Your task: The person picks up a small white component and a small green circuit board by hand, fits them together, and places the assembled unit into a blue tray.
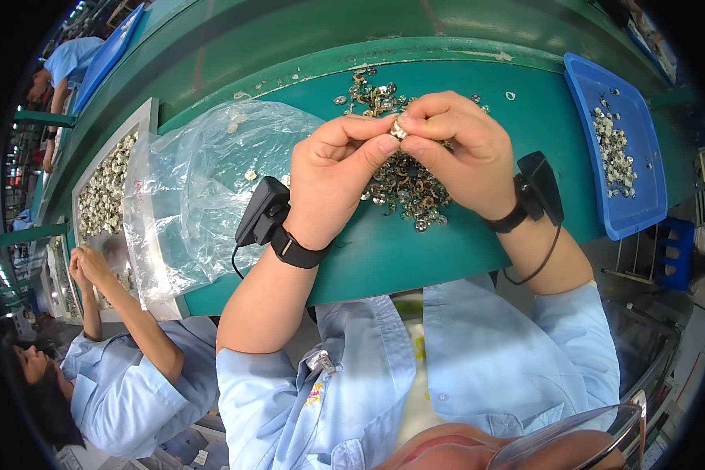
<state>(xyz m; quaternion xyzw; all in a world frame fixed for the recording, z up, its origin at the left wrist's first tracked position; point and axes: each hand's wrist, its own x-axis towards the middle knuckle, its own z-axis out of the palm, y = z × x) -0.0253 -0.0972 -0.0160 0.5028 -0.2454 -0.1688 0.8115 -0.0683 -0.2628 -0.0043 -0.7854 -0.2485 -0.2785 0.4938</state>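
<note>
My left hand (330,168) and my right hand (470,153) meet above the green tabletop (368,270). Thumbs and forefingers of both pinch one small cream-white and metallic part (399,128); its finer shape is hidden by the fingertips. Beneath and behind my hands lies a heap of small loose metal parts (417,200), brownish rings and shiny discs among them. Part of the heap is covered by my hands. A crumpled clear plastic bag (204,180) lies beside my left hand, with a few small pale pieces at it.
A blue tray (641,219) at the right holds a scatter of small cream and metal parts. At the left, a grey-rimmed tray (147,117) holds many similar parts. A co-worker (137,376) sits at the left, hands raised near that tray; another person (74,63) is farther off.
</note>
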